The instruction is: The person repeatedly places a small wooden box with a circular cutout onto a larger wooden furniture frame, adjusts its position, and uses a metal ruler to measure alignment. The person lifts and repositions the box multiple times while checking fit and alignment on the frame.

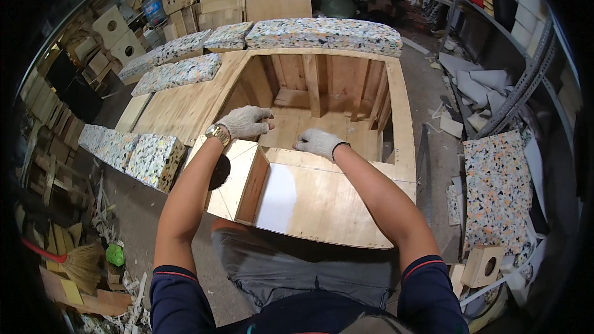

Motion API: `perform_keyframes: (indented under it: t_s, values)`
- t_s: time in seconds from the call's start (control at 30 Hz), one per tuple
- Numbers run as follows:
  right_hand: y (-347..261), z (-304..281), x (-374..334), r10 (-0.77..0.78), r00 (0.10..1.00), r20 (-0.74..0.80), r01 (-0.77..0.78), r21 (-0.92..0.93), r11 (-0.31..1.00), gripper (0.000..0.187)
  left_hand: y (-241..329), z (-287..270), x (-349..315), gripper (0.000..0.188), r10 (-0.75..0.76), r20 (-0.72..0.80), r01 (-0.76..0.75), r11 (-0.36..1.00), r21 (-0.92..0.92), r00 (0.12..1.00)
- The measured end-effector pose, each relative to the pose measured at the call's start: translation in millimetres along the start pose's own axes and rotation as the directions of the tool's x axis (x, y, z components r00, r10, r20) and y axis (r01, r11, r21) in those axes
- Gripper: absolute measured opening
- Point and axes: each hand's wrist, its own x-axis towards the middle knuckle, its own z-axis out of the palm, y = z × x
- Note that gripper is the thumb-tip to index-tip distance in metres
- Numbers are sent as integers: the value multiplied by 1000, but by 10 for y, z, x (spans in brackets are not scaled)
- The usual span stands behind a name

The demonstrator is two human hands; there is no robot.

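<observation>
Broom (83, 266) on littered workshop floor (139, 210) | wooden box (403, 111) before the person | speckled foam sheet (498, 192) at right | left gloved hand (246, 122) — fingers loosely bent, seemingly holding nothing, above the box's hollow | right gloved hand (322, 144) — fingers curled at its near edge, grip can't be told

Pale-gloved hands (244, 122), gold watch (217, 134), red-piped navy sleeves (179, 294).

You are facing the frame (402, 120); foam (322, 34) is lining its far edge, a broom (82, 266) is lying left, a slab (497, 192) right, a box (475, 266) sitting nearer you than the slab.
</observation>
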Motion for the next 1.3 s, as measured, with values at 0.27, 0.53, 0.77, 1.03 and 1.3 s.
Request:
perform_keyframes:
  t_s: [0.27, 0.53, 0.77, 1.03, 1.3]
  values:
    - [-13, -17, 17, 0, 1000, -1, 0, -36, 999, 51, -82, 47, 9, 62, 36, -73, -41, 997, -59, 997]
    - [21, -6, 16, -49, 998, -25, 49, -17, 999, 51, -35, 8, 20, 62, 9, -34, -10, 1000, -21, 999]
    - [149, 19, 91, -62, 998, -23, 61, -9, 998, 47, -114, 103, 98, 63, 87, -77, -88, 996, -16, 993]
    - [223, 43, 170, -61, 998, -21, 61, -18, 998, 52, -31, 16, 61, 72, 40, -10, -40, 999, 3, 999]
    - [189, 30, 175, -38, 999, -14, 38, -8, 999, 52, -156, 86, 92, 57, 97, -81, -99, 995, -24, 992]
